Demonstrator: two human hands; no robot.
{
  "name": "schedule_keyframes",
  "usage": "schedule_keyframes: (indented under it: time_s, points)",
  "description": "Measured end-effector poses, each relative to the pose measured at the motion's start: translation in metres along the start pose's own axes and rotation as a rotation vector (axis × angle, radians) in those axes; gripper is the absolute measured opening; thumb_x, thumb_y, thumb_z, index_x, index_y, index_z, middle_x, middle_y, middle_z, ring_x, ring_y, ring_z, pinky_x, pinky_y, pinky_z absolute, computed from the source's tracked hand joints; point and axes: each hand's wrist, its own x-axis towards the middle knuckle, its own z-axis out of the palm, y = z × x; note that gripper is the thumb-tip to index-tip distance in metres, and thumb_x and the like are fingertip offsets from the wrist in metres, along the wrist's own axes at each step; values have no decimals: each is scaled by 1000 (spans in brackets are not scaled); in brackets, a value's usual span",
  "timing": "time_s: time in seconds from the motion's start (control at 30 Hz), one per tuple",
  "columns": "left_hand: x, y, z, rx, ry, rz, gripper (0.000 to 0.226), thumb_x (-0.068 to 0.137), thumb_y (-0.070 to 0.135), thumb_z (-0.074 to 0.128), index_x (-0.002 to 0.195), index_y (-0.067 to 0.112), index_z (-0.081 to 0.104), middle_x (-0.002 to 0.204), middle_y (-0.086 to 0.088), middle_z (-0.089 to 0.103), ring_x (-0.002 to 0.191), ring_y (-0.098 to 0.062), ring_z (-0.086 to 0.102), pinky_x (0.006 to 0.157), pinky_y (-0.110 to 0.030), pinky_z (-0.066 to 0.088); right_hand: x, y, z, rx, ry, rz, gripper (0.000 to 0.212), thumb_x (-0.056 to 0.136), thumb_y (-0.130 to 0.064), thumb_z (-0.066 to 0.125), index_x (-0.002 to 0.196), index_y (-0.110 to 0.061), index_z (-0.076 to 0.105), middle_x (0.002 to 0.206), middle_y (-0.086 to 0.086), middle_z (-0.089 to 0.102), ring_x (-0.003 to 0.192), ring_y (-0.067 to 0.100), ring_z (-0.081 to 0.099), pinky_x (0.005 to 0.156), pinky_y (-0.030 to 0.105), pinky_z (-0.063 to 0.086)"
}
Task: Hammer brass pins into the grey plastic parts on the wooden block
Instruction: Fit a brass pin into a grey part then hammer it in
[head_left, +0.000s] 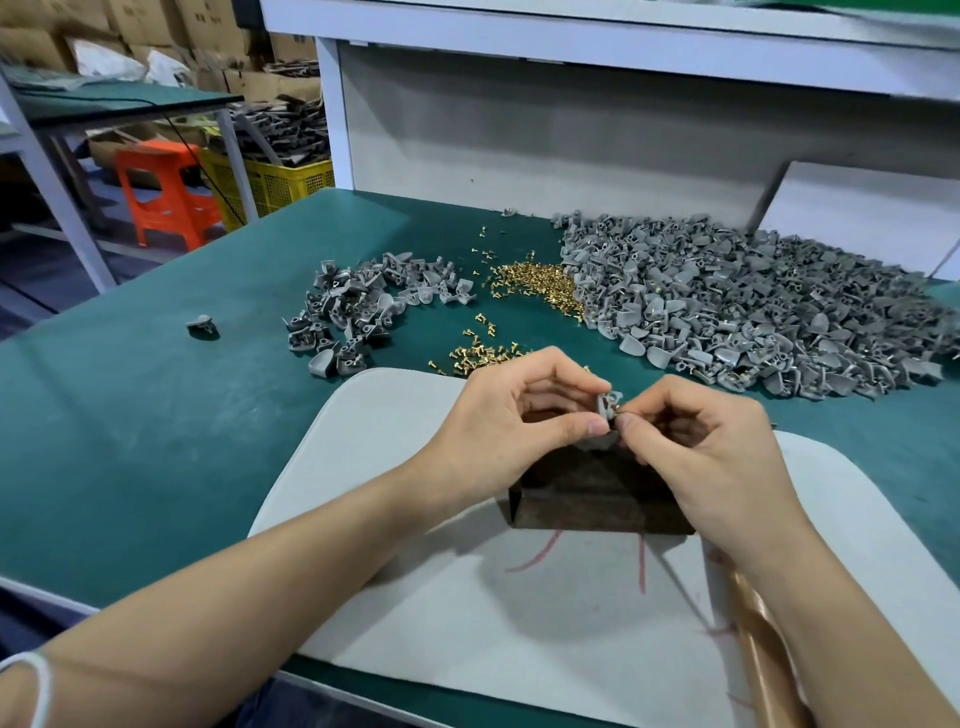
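Observation:
A dark wooden block (592, 493) stands on a pale grey pad (467, 597) in front of me. Above the block my left hand (509, 421) pinches a small grey plastic part (606, 407) between thumb and fingers. My right hand (711, 452) meets it from the right, its thumb and forefinger pinching a brass pin (619, 413) at the part. Loose brass pins (535, 283) lie heaped on the green table, with more scattered pins (478, 356) just beyond my left hand. A copper-coloured handle (763, 639) lies under my right forearm; its head is hidden.
A big pile of grey plastic parts (753, 306) fills the right of the green table (156, 415); a smaller pile (363, 306) sits left of the pins, and one stray part (202, 326) lies further left. A white shelf frame (571, 119) rises behind.

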Motion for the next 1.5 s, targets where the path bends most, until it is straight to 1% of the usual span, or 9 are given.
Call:
schedule_keyframes:
  time_s: [0.17, 0.27, 0.4, 0.73, 0.87, 1.03, 1.13, 1.4, 1.5]
  points:
    - [0, 1, 1, -9, 1, -6, 27, 75, -7, 72, 93, 12, 64, 90, 2, 68, 84, -6, 65, 84, -18, 50, 0, 0, 1, 36, 5, 6, 3, 72, -21, 63, 71, -20, 66, 56, -4, 60, 52, 6, 50, 53, 19, 40]
    - [0, 2, 1, -9, -1, -9, 27, 75, -5, 72, 92, 14, 64, 90, 4, 68, 84, -5, 65, 83, -17, 50, 0, -1, 0, 65, 4, 5, 6, 73, -17, 66, 68, -21, 66, 55, -6, 60, 51, 3, 50, 53, 15, 40]
    - [-1, 1, 1, -15, 6, -12, 28, 75, -5, 72, 92, 16, 65, 91, 3, 69, 85, -6, 65, 84, -17, 50, 1, 2, 0, 64, 5, -5, 25, 79, 1, 69, 62, -17, 65, 54, -4, 60, 51, 4, 50, 52, 15, 40]
    - [-1, 3, 2, -33, 3, -15, 30, 76, -8, 70, 91, 17, 63, 88, 4, 68, 83, -2, 65, 82, -15, 49, 2, 1, 1, 116, 17, 10, 26, 78, 3, 68, 59, -14, 63, 52, -1, 58, 49, 4, 47, 51, 14, 38]
    - [-1, 4, 2, -32, -3, -26, 29, 76, -10, 69, 92, 14, 63, 90, 2, 68, 83, -3, 64, 83, -16, 49, 1, 3, 0, 99, 7, 15, 24, 79, 1, 70, 61, -14, 63, 52, -3, 58, 50, 5, 48, 51, 16, 39]
    - [-1, 3, 3, -24, 1, -30, 29, 76, -10, 70, 90, 15, 63, 91, 5, 68, 82, -4, 64, 84, -16, 49, 0, 0, 1, 33, 29, 16, 7, 74, -16, 68, 68, -18, 64, 59, 5, 62, 54, 10, 51, 54, 27, 41]
    - [-1, 3, 3, -24, 6, -29, 30, 76, -10, 70, 89, 16, 63, 90, 8, 68, 82, -3, 64, 83, -15, 49, 0, -2, 2, 5, 40, 17, 6, 70, -23, 64, 67, -18, 64, 59, 6, 61, 54, 13, 51, 53, 31, 41]
    - [-1, 2, 3, -23, 9, -24, 30, 76, -10, 69, 87, 17, 63, 88, 13, 69, 82, -2, 64, 83, -16, 49, 0, -3, 2, -14, 44, 21, 4, 71, -23, 64, 69, -19, 64, 60, 7, 62, 55, 15, 52, 54, 33, 42]
    - [-2, 1, 3, -25, 7, -28, 30, 76, -10, 69, 87, 17, 62, 89, 11, 68, 82, -2, 63, 83, -16, 49, 1, -1, 2, -15, 38, 10, 13, 76, -10, 71, 66, -16, 64, 60, 7, 62, 55, 14, 52, 55, 34, 42]
